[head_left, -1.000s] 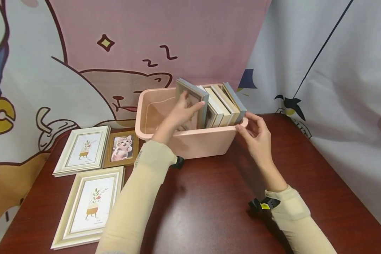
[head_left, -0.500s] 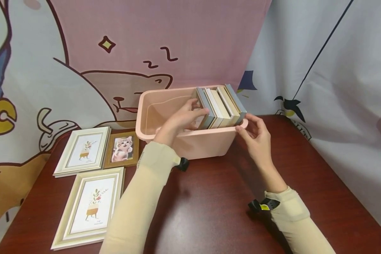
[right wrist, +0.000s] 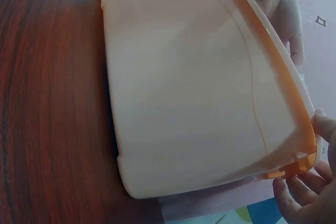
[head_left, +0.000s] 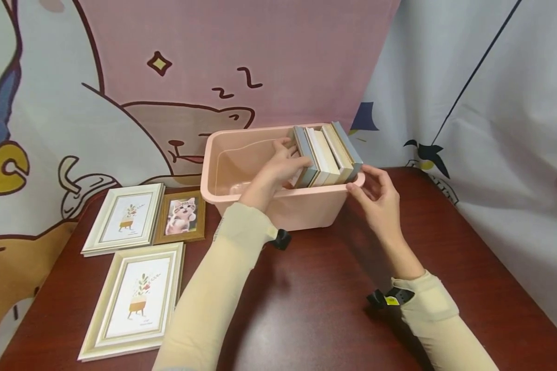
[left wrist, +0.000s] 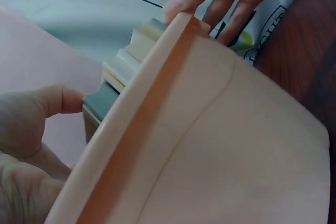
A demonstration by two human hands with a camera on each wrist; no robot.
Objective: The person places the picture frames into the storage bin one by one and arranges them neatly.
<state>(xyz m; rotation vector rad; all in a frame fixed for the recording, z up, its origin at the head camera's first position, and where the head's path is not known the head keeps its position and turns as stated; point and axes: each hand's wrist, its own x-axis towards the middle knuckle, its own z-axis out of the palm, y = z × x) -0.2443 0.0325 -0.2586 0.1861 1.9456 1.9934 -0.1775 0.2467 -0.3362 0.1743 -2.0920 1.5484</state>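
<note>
A pink plastic bin (head_left: 301, 211) stands at the back of the table, with several picture frames (head_left: 327, 157) upright in a row at its right end. My left hand (head_left: 278, 167) reaches in over the front rim and grips the leftmost grey picture frame (head_left: 305, 154). In the left wrist view my left thumb touches the grey frame's edge (left wrist: 100, 102); the other fingers are partly hidden. My right hand (head_left: 380, 206) grips the bin's right rim, its fingers curled under the lip in the right wrist view.
Two cream frames (head_left: 90, 319) with plant prints and a brown wooden frame (head_left: 180, 216) with a kitten picture lie on the left side of the red-brown table (head_left: 320, 299). A cartoon-printed curtain (head_left: 297, 62) hangs behind the bin.
The grey frame, which leaned and stuck up above the row, now stands lower against the others. My left hand has moved right and slightly down with it; the right hand keeps its hold.
</note>
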